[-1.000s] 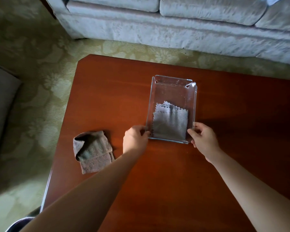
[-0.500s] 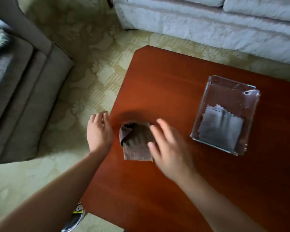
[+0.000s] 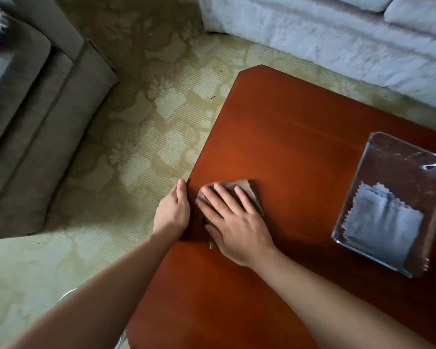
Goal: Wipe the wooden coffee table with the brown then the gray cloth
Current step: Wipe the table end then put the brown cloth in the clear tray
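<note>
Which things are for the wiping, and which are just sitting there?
For the wiping: brown cloth, pressed flat by the right hand; left hand at the table's edge; wooden table; gray cloth, lying in the clear tray.
Just there: white sofa; gray armchair; patterned carpet.

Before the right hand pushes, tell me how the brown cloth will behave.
The brown cloth looks soft and folded: probably floppy, apt to bunch. The right hand lies flat on it, which should let it glide over the glossy coffee table.

Glossy wood table (image 3: 300, 147) — clear plastic tray (image 3: 400, 157)
</note>
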Action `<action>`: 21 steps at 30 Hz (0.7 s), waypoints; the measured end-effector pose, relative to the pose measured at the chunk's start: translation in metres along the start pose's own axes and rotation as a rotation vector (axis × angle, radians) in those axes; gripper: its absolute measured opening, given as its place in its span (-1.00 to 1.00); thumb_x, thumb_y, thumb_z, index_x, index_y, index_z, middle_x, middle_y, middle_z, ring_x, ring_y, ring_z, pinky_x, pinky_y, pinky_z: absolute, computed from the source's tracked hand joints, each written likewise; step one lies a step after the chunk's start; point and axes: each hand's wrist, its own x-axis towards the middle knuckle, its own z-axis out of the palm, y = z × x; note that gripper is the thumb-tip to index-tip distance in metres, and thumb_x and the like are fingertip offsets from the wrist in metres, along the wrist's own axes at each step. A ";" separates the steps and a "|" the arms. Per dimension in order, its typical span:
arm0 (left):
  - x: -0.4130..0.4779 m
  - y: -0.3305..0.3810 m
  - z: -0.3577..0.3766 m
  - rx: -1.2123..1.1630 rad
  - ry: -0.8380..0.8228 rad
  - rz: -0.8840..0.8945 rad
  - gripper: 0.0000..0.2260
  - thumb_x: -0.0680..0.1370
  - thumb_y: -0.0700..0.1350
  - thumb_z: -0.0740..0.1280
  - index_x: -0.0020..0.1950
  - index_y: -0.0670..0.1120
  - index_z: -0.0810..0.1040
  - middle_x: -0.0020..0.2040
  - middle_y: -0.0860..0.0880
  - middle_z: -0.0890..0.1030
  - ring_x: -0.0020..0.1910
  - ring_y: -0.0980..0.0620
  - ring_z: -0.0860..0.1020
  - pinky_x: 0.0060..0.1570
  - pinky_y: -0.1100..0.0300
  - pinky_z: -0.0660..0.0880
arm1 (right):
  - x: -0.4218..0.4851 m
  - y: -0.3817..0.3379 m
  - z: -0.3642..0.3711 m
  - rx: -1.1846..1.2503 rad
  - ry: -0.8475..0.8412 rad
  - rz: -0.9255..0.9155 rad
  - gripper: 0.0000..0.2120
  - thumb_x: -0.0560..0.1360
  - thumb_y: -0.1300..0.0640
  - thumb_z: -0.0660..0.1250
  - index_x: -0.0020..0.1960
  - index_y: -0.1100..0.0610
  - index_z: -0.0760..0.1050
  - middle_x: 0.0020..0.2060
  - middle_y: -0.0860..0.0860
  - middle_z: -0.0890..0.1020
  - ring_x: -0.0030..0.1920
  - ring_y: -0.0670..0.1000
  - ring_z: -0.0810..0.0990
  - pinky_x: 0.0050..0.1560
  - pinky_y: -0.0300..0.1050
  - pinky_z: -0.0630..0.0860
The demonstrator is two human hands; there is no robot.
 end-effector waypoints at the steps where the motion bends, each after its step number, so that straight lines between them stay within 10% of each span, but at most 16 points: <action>1: 0.008 0.006 0.001 -0.018 -0.001 -0.002 -0.44 0.72 0.21 -0.07 0.45 -0.07 0.51 0.40 -0.23 0.54 0.42 -0.21 0.47 0.37 0.03 0.34 | 0.016 0.008 -0.003 -0.013 0.003 0.008 -0.43 0.71 -0.14 0.07 0.69 -0.06 0.13 0.70 -0.05 0.10 0.70 0.02 -0.01 0.66 0.18 0.04; 7: 0.047 0.052 0.008 -0.193 0.043 -0.021 -0.37 0.71 0.25 -0.14 0.34 -0.04 0.61 0.32 -0.12 0.61 0.38 -0.13 0.50 0.44 0.00 0.33 | 0.134 0.096 -0.033 -0.103 0.025 0.123 -0.45 0.71 -0.18 -0.09 0.68 -0.13 0.14 0.70 -0.05 0.07 0.70 0.07 0.00 0.65 0.21 0.00; 14: 0.054 0.106 0.036 0.159 0.114 -0.027 -0.36 0.70 0.23 -0.21 0.40 -0.05 0.52 0.26 -0.19 0.62 0.24 -0.26 0.57 0.28 -0.09 0.40 | 0.168 0.175 -0.059 -0.050 0.083 0.471 -0.41 0.72 -0.18 -0.13 0.72 -0.07 -0.04 0.71 0.01 -0.02 0.70 0.09 -0.08 0.67 0.22 -0.08; 21: 0.054 0.108 0.043 0.272 0.245 0.034 -0.43 0.70 0.18 -0.19 0.24 0.00 0.56 0.07 -0.16 0.67 0.08 -0.27 0.62 0.12 -0.09 0.47 | 0.168 0.160 -0.054 -0.103 0.058 0.327 -0.40 0.72 -0.17 -0.13 0.72 -0.03 -0.04 0.71 0.03 -0.04 0.70 0.11 -0.07 0.66 0.22 -0.06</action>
